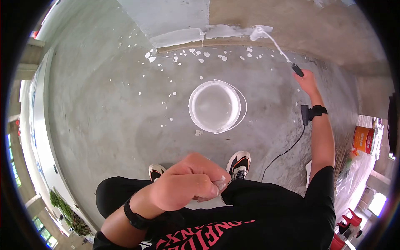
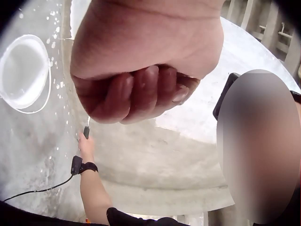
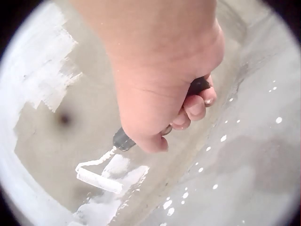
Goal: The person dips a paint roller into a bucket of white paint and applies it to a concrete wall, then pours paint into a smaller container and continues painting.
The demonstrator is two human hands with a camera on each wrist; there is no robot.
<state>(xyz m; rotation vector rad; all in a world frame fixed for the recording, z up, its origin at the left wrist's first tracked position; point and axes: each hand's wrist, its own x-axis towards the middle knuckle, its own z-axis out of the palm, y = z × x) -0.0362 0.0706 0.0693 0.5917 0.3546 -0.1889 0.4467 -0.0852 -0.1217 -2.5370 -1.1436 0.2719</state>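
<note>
My right hand point(image 1: 308, 82) grips the black handle point(image 1: 297, 70) of a paint roller; the right wrist view shows its fingers curled round that handle point(image 3: 123, 140). The white roller head point(image 3: 99, 181) lies against the lower wall, over fresh white paint. In the head view the roller head point(image 1: 258, 32) is at the upper right, beyond the bucket. My left hand point(image 1: 189, 181) is held in front of my body, curled into a fist, with a whitish patch at its fingers. The left wrist view shows these curled fingers point(image 2: 141, 92) with no object visible in them.
A white bucket point(image 1: 192, 109) with its wire handle down stands on the grey floor point(image 1: 112, 112), which has white paint spots. My shoes point(image 1: 238, 162) are below it. A black cable point(image 1: 280, 155) hangs from the right wrist camera. An orange tin point(image 1: 363, 139) is at the far right.
</note>
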